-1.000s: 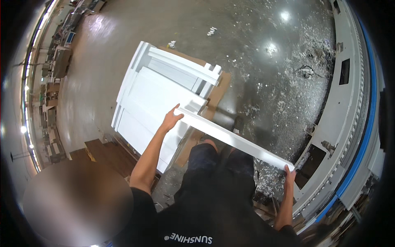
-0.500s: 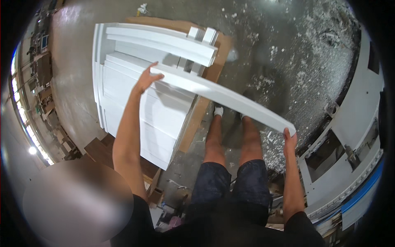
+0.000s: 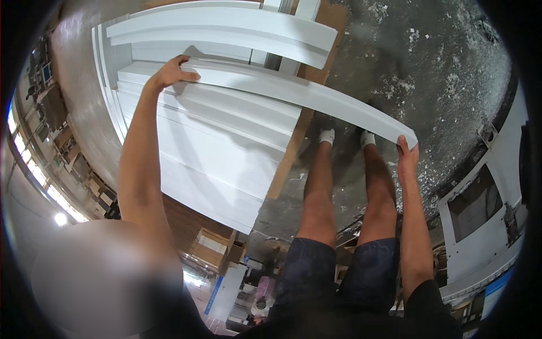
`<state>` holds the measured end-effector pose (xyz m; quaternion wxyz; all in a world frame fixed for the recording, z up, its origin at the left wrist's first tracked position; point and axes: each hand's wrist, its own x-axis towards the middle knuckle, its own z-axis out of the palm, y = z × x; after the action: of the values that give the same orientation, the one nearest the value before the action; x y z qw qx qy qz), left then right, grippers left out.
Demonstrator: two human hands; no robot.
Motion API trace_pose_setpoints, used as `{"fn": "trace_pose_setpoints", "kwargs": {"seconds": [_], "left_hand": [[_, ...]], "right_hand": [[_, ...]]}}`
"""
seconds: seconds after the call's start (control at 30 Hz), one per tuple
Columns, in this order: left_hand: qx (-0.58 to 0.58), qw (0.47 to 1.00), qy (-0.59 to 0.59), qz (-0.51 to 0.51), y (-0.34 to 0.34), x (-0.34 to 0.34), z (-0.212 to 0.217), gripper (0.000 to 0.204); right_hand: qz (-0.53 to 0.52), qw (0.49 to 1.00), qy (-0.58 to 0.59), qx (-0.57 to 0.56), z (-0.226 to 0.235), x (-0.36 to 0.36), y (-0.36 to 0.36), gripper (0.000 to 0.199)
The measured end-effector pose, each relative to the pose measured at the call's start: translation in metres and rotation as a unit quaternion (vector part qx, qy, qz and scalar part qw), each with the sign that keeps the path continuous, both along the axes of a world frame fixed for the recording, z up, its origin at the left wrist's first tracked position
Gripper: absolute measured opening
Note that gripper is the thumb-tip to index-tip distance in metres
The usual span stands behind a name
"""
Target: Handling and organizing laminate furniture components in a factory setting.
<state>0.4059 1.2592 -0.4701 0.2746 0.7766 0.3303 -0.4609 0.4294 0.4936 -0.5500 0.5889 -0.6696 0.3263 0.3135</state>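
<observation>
Between both hands lies a long white board (image 3: 299,90) with a lengthwise ridge, its left part over a stack of white boards (image 3: 226,152). My left hand (image 3: 174,74) grips the far left end, thumb and fingers on opposite edges. At the near right end, my right hand (image 3: 407,155) is closed round the tip, which sticks out past the stack over the floor. Whether the left part touches the stack I cannot tell. Another white board (image 3: 237,28) rests farther off on the pile, across short white pieces (image 3: 307,8).
Brown cardboard (image 3: 291,161) shows under the stack's right side. White scraps and dust litter the concrete floor (image 3: 389,73). A grey machine frame (image 3: 471,206) stands to the right, and an open carton (image 3: 212,248) is near the stack's lower edge. My feet stand right of the stack.
The board has shifted left relative to my legs and lies farther over the stack, both hands still on it. The whole view has also shifted, bringing the stack closer and larger.
</observation>
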Motion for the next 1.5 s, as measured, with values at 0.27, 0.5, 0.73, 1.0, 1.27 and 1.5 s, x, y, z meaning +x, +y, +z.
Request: {"fn": "trace_pose_setpoints", "kwargs": {"seconds": [0.27,0.5,0.73,1.0,1.27,1.5], "left_hand": [[0.063,0.929,-0.107,-0.348,0.009,-0.003,0.001,0.117],[0.066,0.912,-0.056,-0.402,-0.033,0.008,0.009,0.104],[0.024,0.913,-0.044,-0.404,-0.056,0.02,-0.002,0.103],[-0.025,0.922,-0.038,-0.384,-0.073,0.029,-0.006,0.093],[-0.012,0.915,0.012,-0.402,-0.092,0.037,-0.003,0.103],[0.036,0.894,-0.039,-0.446,-0.111,0.032,-0.003,0.1]], "right_hand": [[0.028,0.999,0.03,-0.003,0.004,-0.012,0.01,0.086],[0.054,0.993,0.084,0.062,-0.003,0.005,-0.012,0.079],[0.086,0.989,0.095,0.068,0.003,-0.008,-0.016,0.074],[0.059,0.983,0.115,0.127,0.006,-0.001,-0.024,0.081],[0.05,0.989,0.098,0.103,0.038,-0.016,0.013,0.085],[0.036,0.99,0.081,0.111,0.024,-0.025,0.075,0.088]]}}
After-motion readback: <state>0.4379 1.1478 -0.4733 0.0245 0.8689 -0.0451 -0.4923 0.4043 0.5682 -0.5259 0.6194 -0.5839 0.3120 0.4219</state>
